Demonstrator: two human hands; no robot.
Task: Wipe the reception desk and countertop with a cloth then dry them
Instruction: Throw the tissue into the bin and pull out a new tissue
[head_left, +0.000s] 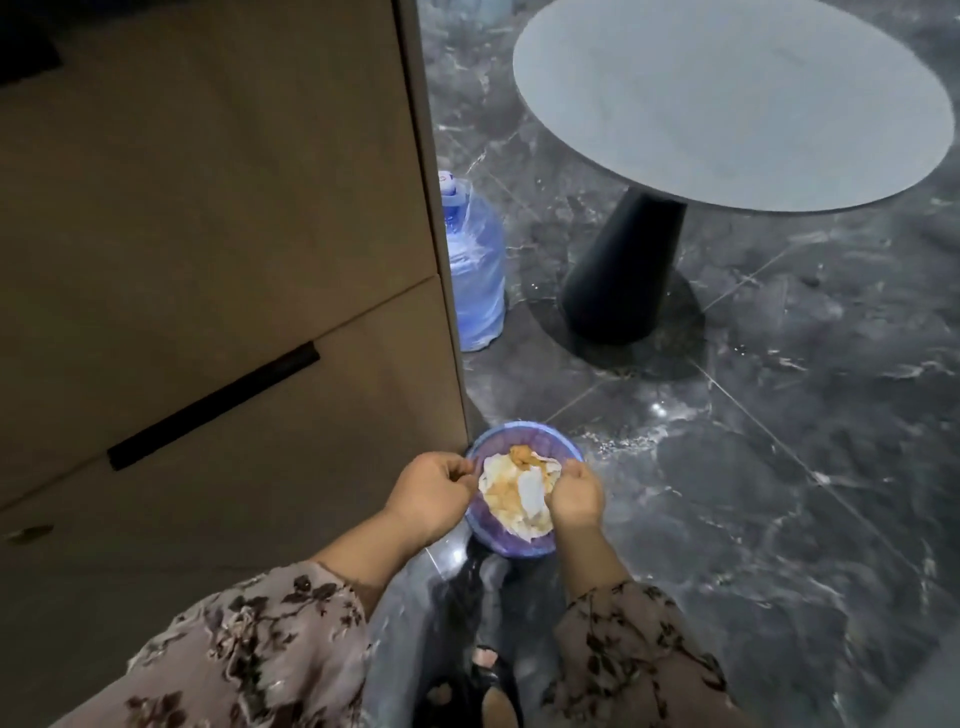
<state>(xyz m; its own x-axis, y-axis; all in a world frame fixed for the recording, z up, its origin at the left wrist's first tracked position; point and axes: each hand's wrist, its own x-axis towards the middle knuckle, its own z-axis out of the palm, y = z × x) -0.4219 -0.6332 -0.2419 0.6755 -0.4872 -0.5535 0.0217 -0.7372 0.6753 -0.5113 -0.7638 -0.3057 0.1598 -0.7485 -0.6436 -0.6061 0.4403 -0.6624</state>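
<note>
A white cloth (511, 496) with orange-brown stains lies bunched over a small purple-blue basin (519, 545) on the dark floor, low in the view. My left hand (431, 493) grips the cloth's left edge with closed fingers. My right hand (576, 496) pinches its right edge. Both arms wear floral sleeves. The brown reception desk (218, 218) stands at the left, its side panel just left of the basin.
A large blue water bottle (475, 265) stands on the floor beside the desk's corner. A round grey table (727, 98) on a black cone base (623, 270) is at the upper right. The marble floor (779, 493) is dark and glossy. My sandalled foot (488, 670) is below the basin.
</note>
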